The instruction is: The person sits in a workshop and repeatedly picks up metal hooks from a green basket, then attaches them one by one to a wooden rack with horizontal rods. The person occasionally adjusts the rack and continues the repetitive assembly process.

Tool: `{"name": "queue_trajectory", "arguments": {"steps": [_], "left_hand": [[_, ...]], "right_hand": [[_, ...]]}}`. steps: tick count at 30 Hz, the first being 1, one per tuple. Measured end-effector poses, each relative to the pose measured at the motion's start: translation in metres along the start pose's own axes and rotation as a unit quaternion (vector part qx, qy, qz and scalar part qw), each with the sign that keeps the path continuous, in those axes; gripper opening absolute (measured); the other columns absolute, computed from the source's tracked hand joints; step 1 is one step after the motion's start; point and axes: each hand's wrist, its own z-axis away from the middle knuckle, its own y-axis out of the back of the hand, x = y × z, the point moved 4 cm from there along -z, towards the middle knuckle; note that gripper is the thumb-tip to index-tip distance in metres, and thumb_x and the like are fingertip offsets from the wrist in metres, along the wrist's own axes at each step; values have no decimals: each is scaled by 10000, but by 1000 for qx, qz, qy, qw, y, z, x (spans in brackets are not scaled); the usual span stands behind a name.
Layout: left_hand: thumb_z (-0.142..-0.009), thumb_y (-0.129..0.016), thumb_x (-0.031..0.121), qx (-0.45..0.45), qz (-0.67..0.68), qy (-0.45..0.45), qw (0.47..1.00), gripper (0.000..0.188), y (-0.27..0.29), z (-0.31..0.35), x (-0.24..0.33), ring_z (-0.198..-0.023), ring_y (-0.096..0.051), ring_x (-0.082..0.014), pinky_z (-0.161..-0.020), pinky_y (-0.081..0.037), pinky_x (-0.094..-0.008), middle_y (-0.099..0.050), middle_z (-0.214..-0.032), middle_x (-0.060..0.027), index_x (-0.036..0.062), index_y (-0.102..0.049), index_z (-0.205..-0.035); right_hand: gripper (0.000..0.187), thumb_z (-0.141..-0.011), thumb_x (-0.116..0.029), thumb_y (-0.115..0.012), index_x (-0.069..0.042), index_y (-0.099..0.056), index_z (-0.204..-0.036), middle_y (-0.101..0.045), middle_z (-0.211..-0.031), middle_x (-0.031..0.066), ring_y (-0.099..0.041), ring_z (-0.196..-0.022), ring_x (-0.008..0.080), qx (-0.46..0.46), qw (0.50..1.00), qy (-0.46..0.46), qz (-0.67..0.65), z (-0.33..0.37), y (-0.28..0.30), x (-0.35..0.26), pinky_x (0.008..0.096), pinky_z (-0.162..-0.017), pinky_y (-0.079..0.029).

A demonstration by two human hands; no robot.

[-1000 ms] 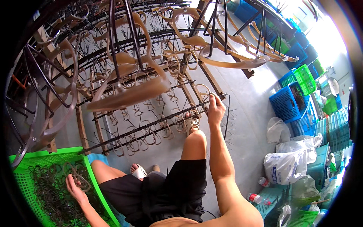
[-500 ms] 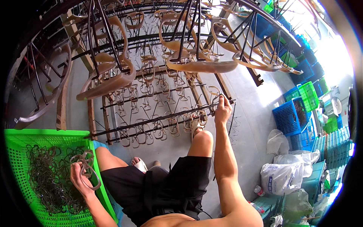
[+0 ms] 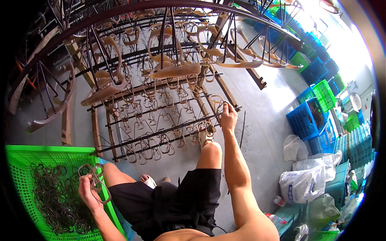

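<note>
My left hand point(image 3: 89, 193) is closed around a few brownish eyeglass frames point(image 3: 105, 193), held over the right side of a green basket. A tangled heap of dark eyeglass frames point(image 3: 56, 201) fills much of that basket. At the right end of the nearest black rod point(image 3: 169, 129), my right hand point(image 3: 229, 117) pinches a pale eyeglass frame point(image 3: 217, 99), partly hidden by the fingers. Wire hooks along this rod carry several hanging eyeglass frames point(image 3: 155, 149).
More rods with hung frames continue behind, and a curved dark bar point(image 3: 132, 9) crosses overhead with large-looking frames point(image 3: 177, 71) close to me. The green basket point(image 3: 52, 149) stands at my left. Blue crates point(image 3: 307, 120) and white plastic bags point(image 3: 303, 186) line the right.
My view has shifted slightly, so the overhead frames appear further left. Both hands keep nearly the same places, with the left still on its frames and the right at the rod's end.
</note>
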Motion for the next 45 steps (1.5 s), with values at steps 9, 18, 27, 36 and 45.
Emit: {"name": "queue_trajectory", "arguments": {"steps": [9, 18, 27, 36, 45], "left_hand": [[-895, -504, 191, -9, 44, -16, 999, 218, -11, 14, 6, -865, -508, -117, -796, -369, -249, -555, -893, -22, -1, -606, -896], [-908, -516, 141, -67, 61, -40, 995, 216, -89, 52, 18, -851, -525, -116, -711, -423, -222, -485, -938, -39, -31, -638, -950], [-851, -485, 38, -146, -58, -60, 986, 202, -89, 53, 2, -744, -427, -91, -673, -361, -213, -468, -874, -32, -22, -555, -1031], [-686, -391, 23, -193, -41, 33, 980, 366, -95, 57, -3, -736, -417, -104, -684, -369, -224, -478, -911, -58, -10, -481, -1039], [-706, -379, -18, -185, -67, 9, 980, 369, -87, 55, -9, -734, -465, -99, -662, -401, -219, -508, -1061, -105, 1, -467, -1064]], "right_hand": [[307, -936, -272, -462, -24, -635, -986, -634, -835, 142, -575, -750, 198, 11, 996, 44, 79, -10, 5, 23, 308, -698, -453], [304, -876, -158, -534, 10, -489, -1126, -559, -892, 109, -537, -812, 190, -505, 834, 117, -190, 268, -54, -172, 323, -747, -450], [132, -930, -157, -469, -47, -489, -860, -411, -583, -29, -359, -449, 51, -160, 896, -158, -383, 184, -43, -97, 208, -383, -288], [192, -918, -158, -521, -15, -608, -1014, -474, -637, -51, -353, -504, 24, 59, 975, -115, -181, 78, -44, -20, 198, -450, -291], [139, -897, -138, -535, -25, -608, -933, -400, -538, -41, -334, -391, 47, 10, 912, -182, -368, 74, -51, -7, 200, -365, -315]]}}
